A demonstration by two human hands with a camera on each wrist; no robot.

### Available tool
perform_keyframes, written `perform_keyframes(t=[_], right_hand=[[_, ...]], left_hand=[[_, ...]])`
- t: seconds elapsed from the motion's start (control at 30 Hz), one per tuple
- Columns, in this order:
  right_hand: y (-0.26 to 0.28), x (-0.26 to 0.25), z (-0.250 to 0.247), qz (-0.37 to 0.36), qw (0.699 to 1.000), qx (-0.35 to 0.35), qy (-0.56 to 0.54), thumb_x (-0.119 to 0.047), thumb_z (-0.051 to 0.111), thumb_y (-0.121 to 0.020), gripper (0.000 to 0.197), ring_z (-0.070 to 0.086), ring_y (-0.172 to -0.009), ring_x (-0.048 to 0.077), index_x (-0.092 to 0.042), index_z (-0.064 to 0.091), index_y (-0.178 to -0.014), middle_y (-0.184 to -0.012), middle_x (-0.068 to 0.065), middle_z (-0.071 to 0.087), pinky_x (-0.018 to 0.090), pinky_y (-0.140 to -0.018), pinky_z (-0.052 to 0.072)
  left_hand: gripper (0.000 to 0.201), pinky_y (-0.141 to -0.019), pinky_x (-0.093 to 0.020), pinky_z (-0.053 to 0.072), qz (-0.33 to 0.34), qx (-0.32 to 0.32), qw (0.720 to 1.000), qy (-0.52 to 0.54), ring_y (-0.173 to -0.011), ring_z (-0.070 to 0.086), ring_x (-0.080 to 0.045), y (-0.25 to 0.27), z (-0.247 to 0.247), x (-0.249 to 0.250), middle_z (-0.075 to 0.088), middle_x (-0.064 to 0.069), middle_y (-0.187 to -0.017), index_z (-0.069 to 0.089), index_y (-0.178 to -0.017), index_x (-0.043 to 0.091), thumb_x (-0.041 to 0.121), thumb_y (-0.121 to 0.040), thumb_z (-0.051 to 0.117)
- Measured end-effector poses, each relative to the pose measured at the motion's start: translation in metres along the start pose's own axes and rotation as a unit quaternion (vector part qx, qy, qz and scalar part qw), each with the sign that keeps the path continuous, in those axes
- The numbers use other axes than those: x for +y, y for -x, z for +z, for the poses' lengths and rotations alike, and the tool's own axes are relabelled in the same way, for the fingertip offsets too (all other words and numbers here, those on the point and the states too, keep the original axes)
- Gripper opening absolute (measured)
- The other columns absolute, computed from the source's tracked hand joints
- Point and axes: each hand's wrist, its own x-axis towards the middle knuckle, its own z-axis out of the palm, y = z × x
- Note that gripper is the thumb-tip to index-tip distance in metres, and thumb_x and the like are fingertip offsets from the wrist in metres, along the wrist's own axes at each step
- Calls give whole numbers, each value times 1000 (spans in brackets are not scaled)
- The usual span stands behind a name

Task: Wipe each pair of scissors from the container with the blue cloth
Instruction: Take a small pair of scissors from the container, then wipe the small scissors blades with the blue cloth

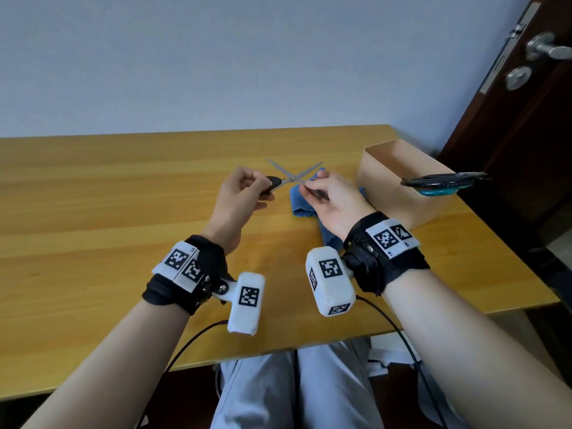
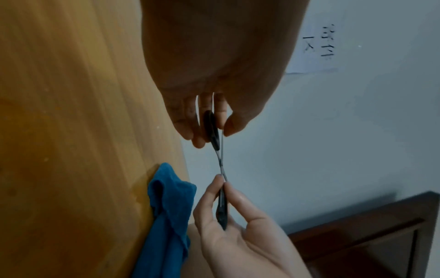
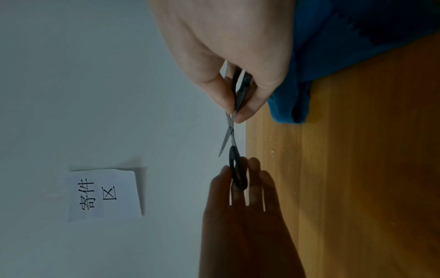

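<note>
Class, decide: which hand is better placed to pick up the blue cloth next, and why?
Probably the right hand: it hovers directly above the blue cloth, while the left hand is off to the side and could keep holding the open scissors by one handle.

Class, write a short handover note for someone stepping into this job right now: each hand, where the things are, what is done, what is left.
Left hand grips one black handle of the scissors; right hand pinches the other. Blades are spread open above the table.
Blue cloth lies on the table under the right hand, not held.
Container stands to the right, with more scissors sticking out.
Done: one pair is out and opened.
Left: wipe it, then the rest.
</note>
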Motion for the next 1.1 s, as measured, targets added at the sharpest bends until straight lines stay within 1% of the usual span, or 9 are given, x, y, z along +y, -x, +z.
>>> perform_keyframes(t=[0.1,0.23,0.37,0.6,0.7,0.8,0.9,0.97,1.1], right_hand=[[2,0,-4,15,999,-18,22,18,58,-88,27,60,-76,20,-8,53,-85,-80,10,53,26,-71,60],[3,1,-8,41,996,-51,53,19,60,-86,27,54,-54,14,-8,53,-85,-65,7,51,30,-79,60],[3,1,-9,46,991,-79,100,17,62,-85,27,55,-80,25,-9,55,-85,-71,6,54,27,-71,60],[-3,-9,-9,28,971,-142,189,14,64,-85,24,59,-66,23,-7,58,-95,-85,13,58,29,-69,45],[-1,-16,-6,39,966,-157,203,3,65,-91,16,64,-72,22,-8,59,-101,-85,13,65,28,-69,56],[-1,-25,-6,37,964,-102,243,-9,61,-97,7,68,-74,21,-7,61,-104,-87,11,68,29,-67,61],[-3,-30,-16,0,916,-47,398,-10,53,-99,14,61,-64,14,-9,67,-100,-83,6,66,21,-50,51],[-5,-31,-24,-22,858,-43,512,-4,49,-96,22,54,-59,12,-11,70,-95,-80,3,63,20,-46,43],[-5,-32,-29,-8,726,-119,677,9,47,-83,39,42,-56,18,-16,76,-89,-67,1,54,23,-44,33]], left_hand=[[5,-76,-29,61,-68,-17,994,78,-83,74,-20,0,0,-6,65,-8,-106,50,-101,11,11,-102,55],[10,-67,-23,59,-133,-20,979,156,-75,74,-19,-5,1,-7,72,-13,-102,54,-97,9,11,-99,64],[8,-62,-16,53,-147,-56,982,105,-64,62,-8,-7,3,-10,77,-5,-93,72,-100,9,15,-95,69],[15,-48,-12,39,-169,-64,978,106,-54,49,-4,-14,8,-3,72,2,-82,76,-103,12,21,-91,74],[17,-57,-14,43,-175,-67,976,108,-54,51,-4,-19,8,5,67,6,-74,75,-102,15,25,-88,77],[12,-64,-16,45,-173,-68,977,109,-58,54,-3,-24,4,7,66,10,-72,76,-98,20,29,-90,75],[12,-66,-18,43,-162,-55,980,100,-59,54,-2,-28,0,6,65,10,-73,77,-96,21,30,-89,76],[13,-67,-18,43,-160,-56,981,98,-60,54,-2,-29,-1,6,66,10,-74,77,-97,20,31,-88,77],[15,-66,-17,43,-159,-58,981,98,-61,54,-1,-30,0,11,68,10,-76,77,-97,20,31,-87,78]])
